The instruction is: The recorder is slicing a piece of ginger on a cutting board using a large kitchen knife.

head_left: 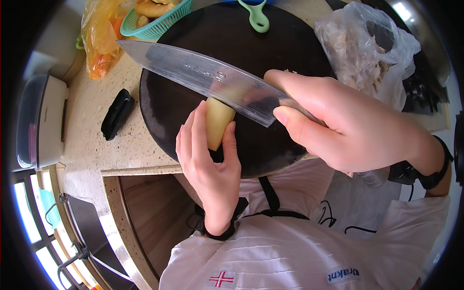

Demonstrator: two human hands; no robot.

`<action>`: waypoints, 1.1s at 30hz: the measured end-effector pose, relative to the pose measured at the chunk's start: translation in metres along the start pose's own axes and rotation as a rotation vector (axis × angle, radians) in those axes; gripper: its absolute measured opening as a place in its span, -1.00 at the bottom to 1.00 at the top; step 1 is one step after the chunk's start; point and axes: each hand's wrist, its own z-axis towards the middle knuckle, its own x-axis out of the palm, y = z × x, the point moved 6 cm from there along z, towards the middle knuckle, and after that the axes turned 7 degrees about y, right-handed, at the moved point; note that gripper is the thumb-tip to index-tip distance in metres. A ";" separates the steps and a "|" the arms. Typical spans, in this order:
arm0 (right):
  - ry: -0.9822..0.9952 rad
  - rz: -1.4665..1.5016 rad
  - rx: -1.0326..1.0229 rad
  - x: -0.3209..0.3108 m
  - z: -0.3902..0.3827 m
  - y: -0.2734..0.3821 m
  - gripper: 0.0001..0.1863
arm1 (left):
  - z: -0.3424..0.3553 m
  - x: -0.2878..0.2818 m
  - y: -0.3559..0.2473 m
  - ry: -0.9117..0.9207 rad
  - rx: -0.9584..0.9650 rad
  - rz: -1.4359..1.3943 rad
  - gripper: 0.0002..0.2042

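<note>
R hand (pixel 338 121), right of centre in the frame, has its fingers wrapped round the handle of a long, broad, grey steel knife (pixel 193 70), index and thumb up near the heel. L hand (pixel 205 154), lower centre, grips a pale-yellow, peeled, blocky veg chunk (pixel 219 124) between thumb (right side) & fingers (left side). Chunk's mid-frame, over the near part of a round, dark chopping board (pixel 295 46); blade crosses its far end, tip toward upper left. Can't tell if the edge is touching yet.

Step in hand looks like slicing. To do it well: L fingers are fairly straight w/ the index tip right by the blade, so curl the tips back & let the knuckles guide the steel. Thumb should tuck behind too. Blade's broad face shows to the camera, i.e. it leans; stand it more upright before pressing, else slices may come out wedge-shaped. Seat the chunk on its flattest side, press it firmly vs. the board so it can't roll, then cut w/ a smooth fwd push, not a straight chop. Pale-green plastic tool w/ looped handle (pixel 259 20), top centre, is well apart from the chunk, so no bother; watch the long tip, though.
</note>
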 end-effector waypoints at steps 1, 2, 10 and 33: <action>-0.023 -0.065 0.016 0.000 0.003 -0.001 -0.81 | 0.000 0.000 0.000 0.004 0.001 -0.003 -0.57; -0.034 -0.122 -0.077 0.001 0.006 0.004 -0.85 | 0.000 0.000 -0.001 -0.011 0.019 0.004 -0.57; 0.044 0.094 0.049 -0.001 0.020 0.003 -0.87 | 0.001 0.000 -0.001 0.006 0.019 -0.017 -0.58; -0.397 0.169 -0.108 -0.044 -0.045 -0.007 -0.77 | 0.000 -0.008 0.001 0.071 0.008 -0.048 -0.59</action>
